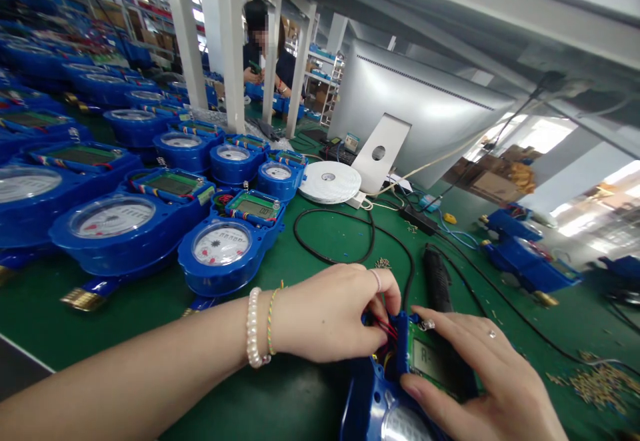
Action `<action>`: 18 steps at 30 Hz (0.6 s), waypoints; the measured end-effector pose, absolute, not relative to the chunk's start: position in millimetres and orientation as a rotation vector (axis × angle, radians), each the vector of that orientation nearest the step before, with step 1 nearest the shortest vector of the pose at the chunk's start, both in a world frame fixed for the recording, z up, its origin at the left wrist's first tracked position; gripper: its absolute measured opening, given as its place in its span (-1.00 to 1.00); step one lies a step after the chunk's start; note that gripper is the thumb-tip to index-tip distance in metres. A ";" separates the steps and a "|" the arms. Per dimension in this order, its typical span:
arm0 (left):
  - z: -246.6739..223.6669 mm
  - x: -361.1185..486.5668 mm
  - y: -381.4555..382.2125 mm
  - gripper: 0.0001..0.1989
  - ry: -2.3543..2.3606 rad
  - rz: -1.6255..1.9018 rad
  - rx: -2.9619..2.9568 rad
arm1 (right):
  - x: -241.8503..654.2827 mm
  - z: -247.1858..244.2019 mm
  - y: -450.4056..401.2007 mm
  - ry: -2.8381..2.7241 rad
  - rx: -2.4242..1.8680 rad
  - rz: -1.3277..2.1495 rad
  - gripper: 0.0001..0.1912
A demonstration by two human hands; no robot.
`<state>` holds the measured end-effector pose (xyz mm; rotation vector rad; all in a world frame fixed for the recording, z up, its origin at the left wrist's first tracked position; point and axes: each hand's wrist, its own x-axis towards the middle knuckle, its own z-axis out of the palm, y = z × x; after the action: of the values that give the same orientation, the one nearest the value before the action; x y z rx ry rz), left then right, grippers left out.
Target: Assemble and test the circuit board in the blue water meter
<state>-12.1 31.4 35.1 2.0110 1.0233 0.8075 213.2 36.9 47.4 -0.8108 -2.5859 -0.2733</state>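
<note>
At the lower middle lies a blue meter point(367, 394), partly cut off by the bottom edge, with a green circuit board and a small display point(427, 359). My left hand point(340, 311), with a pearl bracelet at the wrist, reaches over its wiring compartment, fingers curled and pinched around the red wires point(389, 331). My right hand point(493, 374) holds the board and its display from the right, thumb at the lower edge and index finger by a small coiled spring point(427, 324). Part of the board is hidden behind my right hand.
Rows of blue meters point(220, 254) stand on the left. A black-handled tool point(437, 277), cables, a white reel point(330, 181) and a monitor point(400, 107) lie or stand beyond. Screws point(600, 384) are scattered at right. A person point(263, 67) is behind the posts.
</note>
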 end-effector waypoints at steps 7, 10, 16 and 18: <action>35.9 -1.2 13.3 -0.89 1.182 0.909 2.012 | 218.0 44.1 36.5 -2.541 -0.879 -0.199 -0.55; 36.0 3.7 10.5 -0.91 1.182 0.901 2.035 | 219.8 42.4 35.5 -2.516 -0.891 -0.200 -0.57; 31.0 5.4 13.0 -0.85 1.189 0.831 2.165 | 219.7 40.8 35.5 -2.509 -0.879 -0.166 -0.56; 30.0 5.7 17.1 -0.87 1.181 0.789 2.263 | 219.7 40.6 35.9 -2.511 -0.884 -0.157 -0.55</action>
<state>5.7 17.1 30.0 2.2629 1.1807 0.7887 219.7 35.9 40.6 -0.8837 -2.5112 -0.1573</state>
